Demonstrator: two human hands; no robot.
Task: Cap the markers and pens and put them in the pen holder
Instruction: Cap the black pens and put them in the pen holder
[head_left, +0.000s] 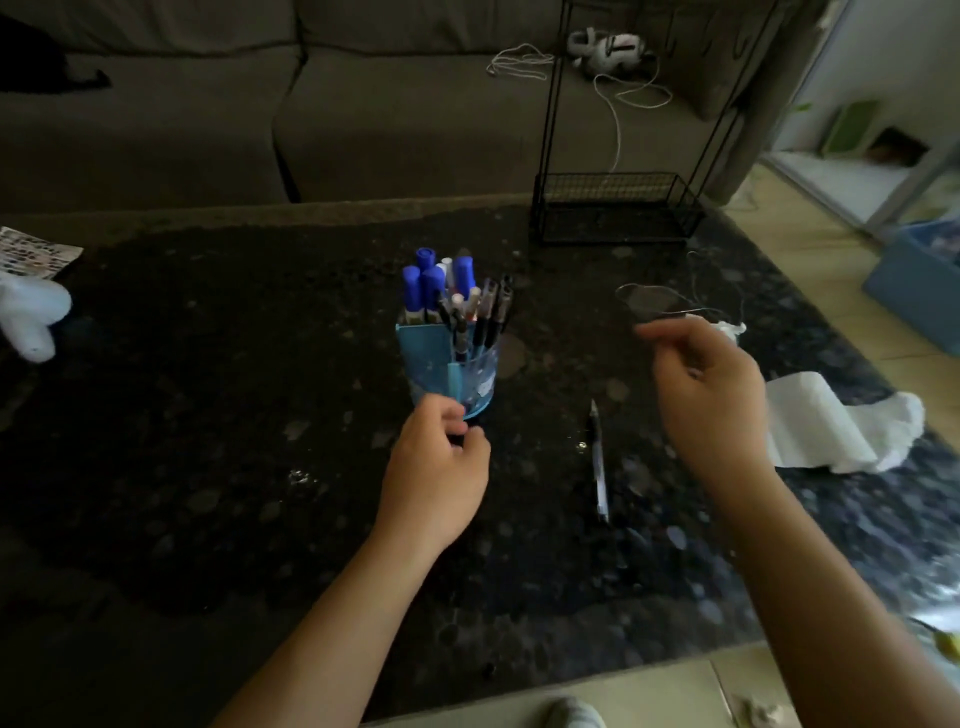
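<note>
1. Left hand (434, 470): fingers curled in loosely, thumb close to fingertips, nothing clearly held; knuckles just at the near base of the translucent blue plastic pen holder (457, 371), contact can't be told.
2. Right hand (711, 392): raised above the table, blurred, fingers half curled and slightly apart, empty as far as visible.
3. Pen holder stands upright mid-table, packed with blue-capped markers (428, 280) at the back left and thin dark pens (491, 312) on the right side, all standing cap up.
4. One slim dark pen with a clear barrel (598, 462) lies flat on the table between the two hands, tip end pointing away, well apart from the holder; cap state too small to tell.
5. Surface: dark speckled stone-look tabletop (208, 415), glossy, with pale spots.
6. Right side: crumpled white paper towel (836, 426) near the right table edge, thin wire loop (654, 301) beyond the right hand.
7. Far right corner: black wire rack (613, 213) standing on the table.
8. Left edge: white soft object (31, 317) and a printed sheet (31, 254), partly cut off.
9. Behind: grey fabric sofa (363, 119) with a white cord (618, 104) and a white plush thing on the seat.
10. Open room: wide bare tabletop left of the holder and in front near the arms; near edge runs low right, pale floor (649, 686) below it.
</note>
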